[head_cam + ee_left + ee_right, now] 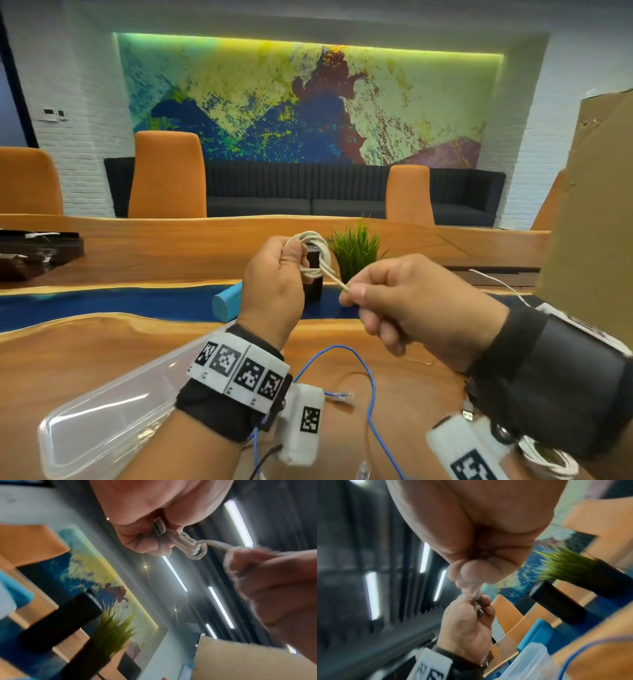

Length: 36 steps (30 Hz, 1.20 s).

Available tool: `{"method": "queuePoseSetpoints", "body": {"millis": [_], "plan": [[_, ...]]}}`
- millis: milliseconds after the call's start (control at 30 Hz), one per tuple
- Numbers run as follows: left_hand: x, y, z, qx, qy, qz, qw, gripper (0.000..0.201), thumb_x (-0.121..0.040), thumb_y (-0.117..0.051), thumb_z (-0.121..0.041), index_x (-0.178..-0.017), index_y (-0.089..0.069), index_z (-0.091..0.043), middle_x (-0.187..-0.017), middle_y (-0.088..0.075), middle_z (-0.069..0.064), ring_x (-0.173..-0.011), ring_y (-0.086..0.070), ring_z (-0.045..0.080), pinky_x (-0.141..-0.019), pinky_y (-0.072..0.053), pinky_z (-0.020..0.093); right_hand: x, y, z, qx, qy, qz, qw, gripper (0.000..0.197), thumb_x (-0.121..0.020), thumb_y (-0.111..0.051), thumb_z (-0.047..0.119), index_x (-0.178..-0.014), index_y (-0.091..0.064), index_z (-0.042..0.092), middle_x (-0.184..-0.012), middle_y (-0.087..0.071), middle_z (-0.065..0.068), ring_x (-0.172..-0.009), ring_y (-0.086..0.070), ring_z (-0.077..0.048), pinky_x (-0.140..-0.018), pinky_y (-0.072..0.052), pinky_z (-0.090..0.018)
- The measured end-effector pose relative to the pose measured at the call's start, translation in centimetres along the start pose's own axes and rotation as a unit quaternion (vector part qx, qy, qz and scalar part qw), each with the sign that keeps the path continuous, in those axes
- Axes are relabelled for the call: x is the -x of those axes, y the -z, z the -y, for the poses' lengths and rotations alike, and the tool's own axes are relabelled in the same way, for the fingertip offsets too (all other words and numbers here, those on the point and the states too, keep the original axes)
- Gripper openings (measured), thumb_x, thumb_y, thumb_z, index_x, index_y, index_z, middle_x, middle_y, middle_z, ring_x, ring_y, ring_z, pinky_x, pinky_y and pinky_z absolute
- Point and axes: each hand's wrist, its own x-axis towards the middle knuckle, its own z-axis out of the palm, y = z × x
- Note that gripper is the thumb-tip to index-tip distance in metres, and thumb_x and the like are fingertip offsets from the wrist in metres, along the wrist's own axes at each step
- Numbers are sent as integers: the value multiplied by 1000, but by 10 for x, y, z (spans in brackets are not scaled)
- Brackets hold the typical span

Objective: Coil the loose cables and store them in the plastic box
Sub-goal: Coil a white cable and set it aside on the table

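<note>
Pinching the white cable's tail in your right hand while your left hand grips the coil, you risk loosening the loops if you yank hard.

Just beyond the fingertips: a potted grass plant in a dark pot, beside a tall black cylinder, with a light blue box lying below and left of the fingers on the wooden table (a blue strip runs along its middle). Farther past the fingers: orange chairs, a dark sofa, a bright abstract mural. Off to the right, a cardboard sheet.
</note>
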Motion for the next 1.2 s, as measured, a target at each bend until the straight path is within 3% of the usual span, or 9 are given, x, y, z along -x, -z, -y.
{"method": "queuePoseSetpoints", "body": {"millis": [100,200,333,467,567,667,800,933,1200], "plan": [[2,-2,-9,122,108,27,986,32,-103,-42,-32,-81,-59,-17,-73,-60,0,-63,-51,12,-57,-44,33,2,-1,4,118,18,36,992,16,-98,-55,18,-90,-68,13,-60,-61,-3,-46,-51,-13,-45,-43,-26],[7,-6,-26,279,230,77,929,29,-105,-42,-27,-85,-60,-16,-66,-55,-5,-60,-47,8,-57,-37,25,-6,2,-1,227,32,36,973,14,-96,-60,22,-87,-69,17,-69,-66,4,-59,-58,-5,-59,-52,-27],[8,-10,-34,380,308,117,864,26,-103,-44,-31,-89,-61,-17,-68,-57,-4,-67,-51,13,-58,-39,25,-16,4,-12,385,131,-64,912,13,-93,-61,27,-87,-70,20,-82,-62,4,-78,-57,-13,-74,-50,-37],[4,-2,-38,411,328,132,840,24,-101,-48,-32,-92,-65,-17,-75,-65,-3,-74,-61,15,-57,-45,24,-22,-2,-30,397,244,-196,863,18,-92,-52,26,-81,-60,14,-73,-59,0,-68,-52,-23,-63,-47,-44],[5,-1,-40,415,310,132,845,23,-100,-51,-28,-95,-67,-12,-82,-69,1,-78,-63,17,-53,-50,21,-29,2,-33,319,251,-267,874,16,-93,-56,21,-81,-65,17,-70,-62,1,-66,-57,-21,-63,-50,-44],[8,-7,-39,401,281,129,863,23,-99,-52,-25,-97,-67,-8,-86,-74,6,-76,-67,17,-60,-54,24,-33,2,-28,181,220,-238,928,12,-92,-61,17,-86,-70,21,-77,-70,3,-74,-67,-19,-67,-58,-44],[11,-15,-38,334,216,108,911,23,-101,-51,-23,-99,-67,-8,-95,-73,14,-84,-67,22,-66,-54,26,-31,-7,-16,-29,190,-214,958,14,-96,-57,7,-96,-72,8,-85,-75,-10,-82,-72,-29,-70,-62,-38],[15,-19,-40,307,169,77,933,20,-101,-52,-21,-90,-68,-14,-93,-74,12,-80,-66,18,-66,-53,25,-30,-14,-10,-252,133,-183,941,19,-97,-51,10,-102,-68,2,-97,-73,-20,-88,-70,-31,-77,-60,-36],[14,-20,-38,322,203,72,922,15,-100,-54,-20,-99,-66,-11,-80,-72,0,-61,-61,5,-57,-51,22,-38,-21,-17,-385,63,-137,910,27,-97,-46,21,-107,-69,12,-96,-71,-6,-73,-56,-13,-68,-36,-30]]}}
